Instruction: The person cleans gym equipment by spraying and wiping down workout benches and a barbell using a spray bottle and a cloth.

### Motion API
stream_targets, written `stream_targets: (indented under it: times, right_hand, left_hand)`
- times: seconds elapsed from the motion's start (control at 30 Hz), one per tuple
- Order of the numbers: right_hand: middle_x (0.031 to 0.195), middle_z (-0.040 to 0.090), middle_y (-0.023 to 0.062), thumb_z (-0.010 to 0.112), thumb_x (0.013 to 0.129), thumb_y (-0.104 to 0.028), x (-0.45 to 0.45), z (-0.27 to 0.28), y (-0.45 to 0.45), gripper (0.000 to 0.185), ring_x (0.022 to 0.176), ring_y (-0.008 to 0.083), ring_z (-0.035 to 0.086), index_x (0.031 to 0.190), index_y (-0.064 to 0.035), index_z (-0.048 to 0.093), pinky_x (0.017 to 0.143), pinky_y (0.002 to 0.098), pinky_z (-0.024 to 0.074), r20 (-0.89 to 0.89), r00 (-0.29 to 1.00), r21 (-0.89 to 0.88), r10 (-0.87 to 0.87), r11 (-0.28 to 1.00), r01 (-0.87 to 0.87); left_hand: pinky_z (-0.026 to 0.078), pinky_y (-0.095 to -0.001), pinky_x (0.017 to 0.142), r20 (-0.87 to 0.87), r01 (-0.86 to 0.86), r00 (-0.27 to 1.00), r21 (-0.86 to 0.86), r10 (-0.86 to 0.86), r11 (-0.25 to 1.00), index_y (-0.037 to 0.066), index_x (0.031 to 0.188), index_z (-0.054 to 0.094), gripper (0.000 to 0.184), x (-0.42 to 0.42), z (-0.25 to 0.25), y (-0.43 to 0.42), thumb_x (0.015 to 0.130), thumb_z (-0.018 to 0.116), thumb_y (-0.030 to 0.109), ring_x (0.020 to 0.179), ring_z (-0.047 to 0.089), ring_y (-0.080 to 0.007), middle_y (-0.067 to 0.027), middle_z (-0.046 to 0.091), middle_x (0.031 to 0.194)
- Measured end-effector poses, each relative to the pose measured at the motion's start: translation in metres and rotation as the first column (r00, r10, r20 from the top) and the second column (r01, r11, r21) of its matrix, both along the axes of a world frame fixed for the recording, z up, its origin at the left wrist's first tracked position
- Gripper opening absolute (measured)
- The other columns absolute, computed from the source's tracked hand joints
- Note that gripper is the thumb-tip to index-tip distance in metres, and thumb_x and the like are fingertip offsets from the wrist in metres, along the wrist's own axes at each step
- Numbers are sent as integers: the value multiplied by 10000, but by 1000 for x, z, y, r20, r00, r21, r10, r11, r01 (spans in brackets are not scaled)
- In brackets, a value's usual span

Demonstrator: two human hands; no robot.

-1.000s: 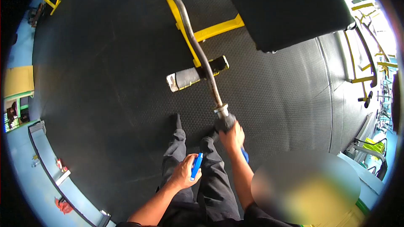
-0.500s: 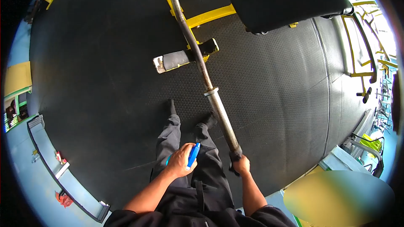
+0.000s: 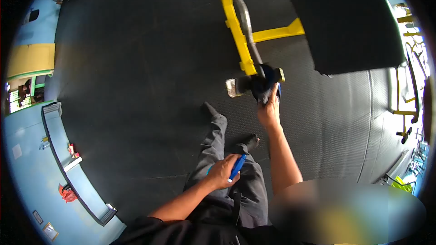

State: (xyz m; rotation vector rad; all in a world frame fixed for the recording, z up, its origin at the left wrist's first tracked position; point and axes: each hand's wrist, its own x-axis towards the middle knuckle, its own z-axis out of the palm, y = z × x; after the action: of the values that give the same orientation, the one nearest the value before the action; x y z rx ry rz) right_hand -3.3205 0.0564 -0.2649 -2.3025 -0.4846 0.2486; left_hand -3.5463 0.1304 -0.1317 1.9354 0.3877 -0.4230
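1. Holding a slim blue thing with a whitish lower tip: that's the left hand, grip closed right around it, out in front of the thighs. A bit of teal pokes out the other side of that hand, can't tell if it's the same item.

2. Right hand is stretched way out, grip clamped on a dark cloth with some blue showing. It's pretty blurry, so don't ask me about the folds.

3. That cloth sits at the near end of a bent metal bar, hiding the tip of it. The bar runs away toward the top of the view, wavy, right next to a yellow beam.

4. Behind the cloth there's a crosspiece with a scuffed whitish end sticking out on the left. Can't tell if cloth and crosspiece touch.

5. Big black pad off to the upper right, well apart from the left hand. Black textured floor under everything.
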Motion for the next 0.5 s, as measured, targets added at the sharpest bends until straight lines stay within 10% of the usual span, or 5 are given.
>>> stream_targets:
  times: [0.03,0.17,0.27,0.3,0.5]
  right_hand:
    - [1262,492,295,574,795,-39,2,1,14,890,1152,438,495,1485,-26,12,978,460,402,-139,989,-376,55,921,-104]
    - [1285,484,270,610,795,-143,-29,-25,-13,854,1194,399,486,1473,-31,102,1018,468,375,-169,985,-556,-46,829,-56]
    - [1124,606,234,583,804,-159,-13,-12,-20,543,1063,353,598,1305,-13,430,901,445,473,-223,972,-744,-75,657,-120]
    - [1082,641,197,566,801,-124,14,23,3,436,1035,328,623,1221,-16,525,873,401,498,-422,865,-775,-272,603,-188]
    - [1155,604,215,519,873,-165,107,-1,83,406,1034,371,597,1243,0,497,895,447,457,-9,974,-484,225,851,-201]
  left_hand:
    - [493,-416,836,17,8,1000,20,-8,1000,-26,1270,421,554,-3,-2,11,828,614,247,997,595,-380,-219,537,1175]
    - [491,-427,844,-23,-46,999,25,47,999,-8,1261,421,561,-14,-2,55,787,644,194,1025,589,-375,-199,530,1203]
    - [495,-427,829,20,-63,998,17,62,998,12,1271,408,602,-3,-1,88,755,671,174,1019,594,-359,-163,525,1222]
    - [497,-425,815,2,-51,999,19,51,998,13,1272,406,607,-4,2,98,753,675,177,1003,600,-353,-156,524,1218]
    - [465,-458,868,-109,-237,968,-82,228,968,25,1314,383,621,10,2,155,782,660,183,1037,570,-384,-195,507,1237]
